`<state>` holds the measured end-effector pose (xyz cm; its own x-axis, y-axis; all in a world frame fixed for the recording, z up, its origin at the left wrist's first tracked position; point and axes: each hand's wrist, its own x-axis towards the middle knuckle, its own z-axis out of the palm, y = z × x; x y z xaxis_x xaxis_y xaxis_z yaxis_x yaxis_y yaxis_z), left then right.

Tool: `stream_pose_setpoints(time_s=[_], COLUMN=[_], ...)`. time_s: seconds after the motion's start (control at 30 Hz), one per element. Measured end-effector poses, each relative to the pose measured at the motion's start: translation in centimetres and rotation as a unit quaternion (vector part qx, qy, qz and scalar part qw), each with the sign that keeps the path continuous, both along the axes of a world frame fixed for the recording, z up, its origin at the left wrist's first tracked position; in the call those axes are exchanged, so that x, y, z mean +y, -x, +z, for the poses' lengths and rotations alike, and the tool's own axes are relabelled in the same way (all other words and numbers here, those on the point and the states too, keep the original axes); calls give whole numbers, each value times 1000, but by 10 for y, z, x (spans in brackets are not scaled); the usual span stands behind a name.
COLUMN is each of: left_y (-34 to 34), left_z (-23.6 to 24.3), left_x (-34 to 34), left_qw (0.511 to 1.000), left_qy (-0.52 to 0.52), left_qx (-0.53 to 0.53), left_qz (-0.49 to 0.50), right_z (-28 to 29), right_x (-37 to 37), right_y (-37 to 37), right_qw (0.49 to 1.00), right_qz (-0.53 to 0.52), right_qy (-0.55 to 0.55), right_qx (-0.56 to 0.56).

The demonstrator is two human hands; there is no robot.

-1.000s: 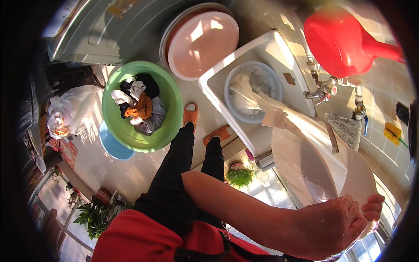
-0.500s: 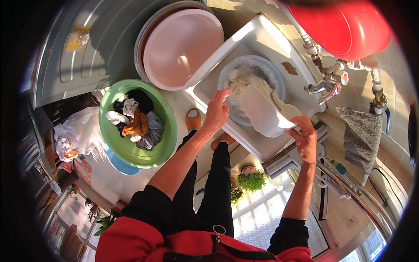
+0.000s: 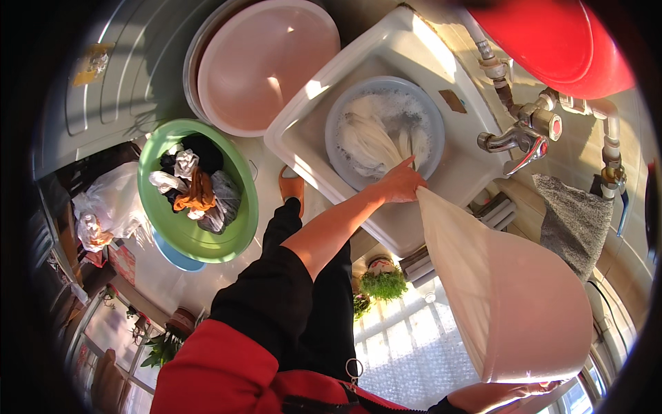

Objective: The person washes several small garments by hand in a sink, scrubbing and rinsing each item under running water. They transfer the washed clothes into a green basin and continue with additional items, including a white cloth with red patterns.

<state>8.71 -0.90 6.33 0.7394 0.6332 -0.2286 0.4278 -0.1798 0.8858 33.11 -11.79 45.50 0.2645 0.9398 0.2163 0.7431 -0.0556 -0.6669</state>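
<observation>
A thin, wet whitish cloth (image 3: 534, 297) is pulled out of a pale blue round basin (image 3: 434, 114), part of it still in soapy water. My left hand (image 3: 402, 183) is closed round the cloth just over the basin's near rim. From there the cloth fans out toward the lower right, where my right hand (image 3: 534, 388) holds its far edge; the fabric hides some of those fingers. What kind of garment or linen it is does not show. The basin stands inside a white sink (image 3: 296, 134).
Left of my legs, a green tub (image 3: 241, 241) holds dark, white, orange and grey clothes. A large pink basin (image 3: 269, 69) leans beyond it. A metal tap (image 3: 520, 141), a red container (image 3: 558, 48) and a grey rag (image 3: 576, 217) are on the right. A potted plant (image 3: 383, 283) stands below the sink.
My right hand has drawn the cloth from above the sink down to the lower right, spreading it wide. My left hand has moved right and now grips the cloth near the basin's rim.
</observation>
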Motion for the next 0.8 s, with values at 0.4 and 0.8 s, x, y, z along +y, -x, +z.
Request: stream_pose_setpoints(time_s=[0.4,0.8], left_y=[45,23], left_z=[98,153], left_x=[-31,-32], left_qw=[801,459], left_qy=[296,582], left_qx=[-66,-477], left_qz=[515,473], right_z=[-241,-425], right_x=[125,43], right_y=[95,117], right_qw=[961,601], right_qz=[93,-59], right_qy=[215,250], right_qx=[148,757])
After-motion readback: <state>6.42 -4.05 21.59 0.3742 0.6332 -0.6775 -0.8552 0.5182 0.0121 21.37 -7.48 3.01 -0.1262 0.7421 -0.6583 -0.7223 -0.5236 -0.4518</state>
